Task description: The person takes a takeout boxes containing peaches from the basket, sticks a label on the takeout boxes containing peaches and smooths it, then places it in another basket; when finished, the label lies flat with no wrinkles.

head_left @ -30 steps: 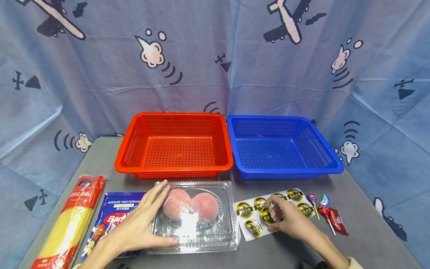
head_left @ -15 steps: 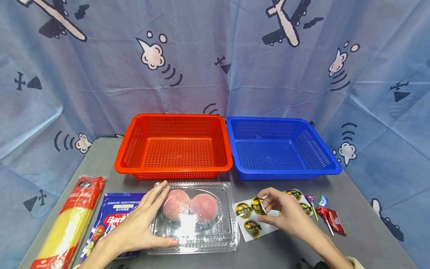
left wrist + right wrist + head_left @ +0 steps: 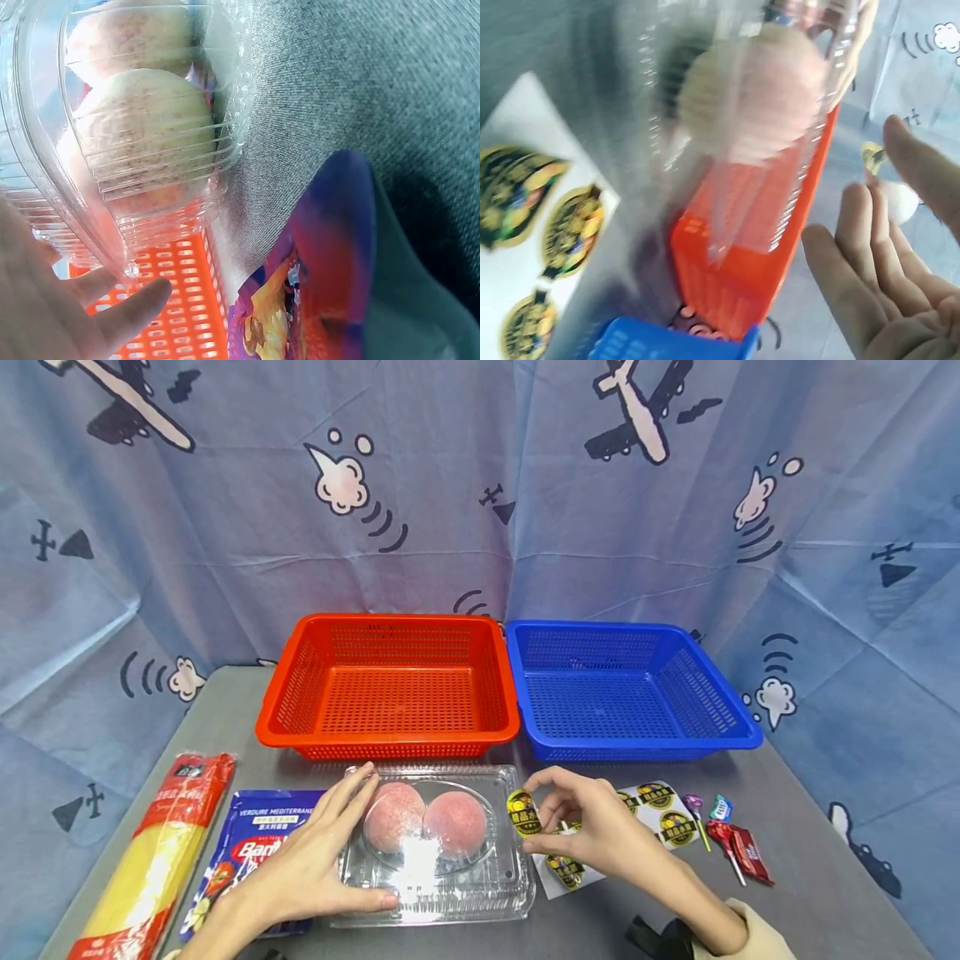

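A clear plastic clamshell box [image 3: 450,906] holds two pink peaches [image 3: 455,823] and is closed. My left hand [image 3: 315,868] rests against its left side, fingers and thumb spread and fairly straight. In the left wrist view, that hand's fingertips [image 3: 154,296] lie by the box's ridged edge. Between thumb and forefinger, my right hand [image 3: 592,818] pinches a round black-and-yellow sticker [image 3: 522,812] over the box's right edge. Under the right hand lies a white sticker sheet [image 3: 588,872], partly hidden, with several stickers on it.
Behind stand a red basket [image 3: 397,750] and a blue basket [image 3: 637,752], side by side. At left lie a yellow-and-red spaghetti pack [image 3: 153,856] and a blue pouch [image 3: 243,839]. Lollipops [image 3: 693,806] and a red-wrapped candy [image 3: 750,856] are at right.
My right hand has peeled the sticker off the sheet and carried it left to the box's right edge. The left hand has stayed in place.
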`<state>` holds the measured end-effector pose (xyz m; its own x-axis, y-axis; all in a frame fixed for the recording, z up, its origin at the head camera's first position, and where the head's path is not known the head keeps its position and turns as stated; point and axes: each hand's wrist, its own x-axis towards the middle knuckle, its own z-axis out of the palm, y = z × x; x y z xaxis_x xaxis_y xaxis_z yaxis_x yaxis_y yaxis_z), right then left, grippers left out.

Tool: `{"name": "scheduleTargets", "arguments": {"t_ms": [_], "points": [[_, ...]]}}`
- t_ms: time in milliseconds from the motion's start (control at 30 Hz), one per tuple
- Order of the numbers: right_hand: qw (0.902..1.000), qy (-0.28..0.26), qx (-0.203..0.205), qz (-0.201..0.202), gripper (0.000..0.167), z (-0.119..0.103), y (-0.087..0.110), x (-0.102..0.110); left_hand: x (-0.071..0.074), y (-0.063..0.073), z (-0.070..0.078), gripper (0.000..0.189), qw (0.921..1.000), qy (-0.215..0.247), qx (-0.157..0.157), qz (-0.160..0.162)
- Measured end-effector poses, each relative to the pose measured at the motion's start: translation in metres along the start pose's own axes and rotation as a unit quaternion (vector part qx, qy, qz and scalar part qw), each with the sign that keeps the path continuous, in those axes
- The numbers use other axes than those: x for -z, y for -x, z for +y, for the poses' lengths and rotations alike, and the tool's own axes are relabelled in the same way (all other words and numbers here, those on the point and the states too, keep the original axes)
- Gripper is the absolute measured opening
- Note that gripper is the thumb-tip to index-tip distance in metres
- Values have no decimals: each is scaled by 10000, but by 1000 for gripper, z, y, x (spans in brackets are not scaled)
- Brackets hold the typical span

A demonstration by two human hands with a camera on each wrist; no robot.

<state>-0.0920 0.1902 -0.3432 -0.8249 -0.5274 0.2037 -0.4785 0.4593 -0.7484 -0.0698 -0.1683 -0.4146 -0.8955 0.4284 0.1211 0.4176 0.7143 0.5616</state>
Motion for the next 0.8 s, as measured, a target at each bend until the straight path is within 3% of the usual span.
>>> {"name": "scheduleTargets", "arguments": {"t_ms": [200, 500, 800], "points": [[9954, -449, -477, -701, 51, -14, -15, -4, 0, 0, 0, 130, 10000, 27, 33, -26], [9938, -449, -614, -805, 46, -23, -45, -22, 0, 0, 0, 130, 10000, -38, 20, 9], [9891, -587, -671, -1174, 49, -31, -65, -38, 0, 0, 0, 129, 10000, -10, 49, -41]]}}
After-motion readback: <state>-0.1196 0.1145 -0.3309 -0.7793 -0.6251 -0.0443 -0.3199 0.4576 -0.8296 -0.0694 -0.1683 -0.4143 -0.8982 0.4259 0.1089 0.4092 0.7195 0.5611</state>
